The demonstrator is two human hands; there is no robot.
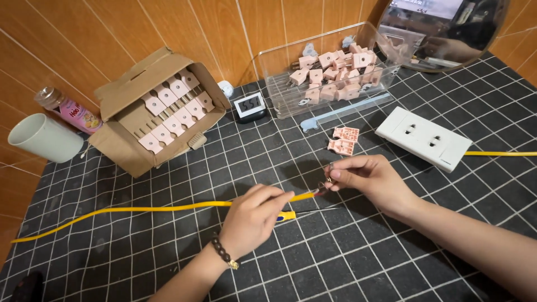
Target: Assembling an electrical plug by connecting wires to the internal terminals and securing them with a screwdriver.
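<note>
The left hand [251, 218] has its fingers closed around a thin yellow electrical cable [140, 210]. Just beyond them, the right hand [366, 178] fingers pinch the cable's bare tip with a small metal piece; pink plastic plug shells [343, 140] lie near, behind.

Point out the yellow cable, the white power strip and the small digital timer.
yellow cable [140, 210]: head view, on its bare run left of the left hand.
white power strip [423, 137]: head view, top face between sockets.
digital timer [249, 103]: head view, on its display.
</note>
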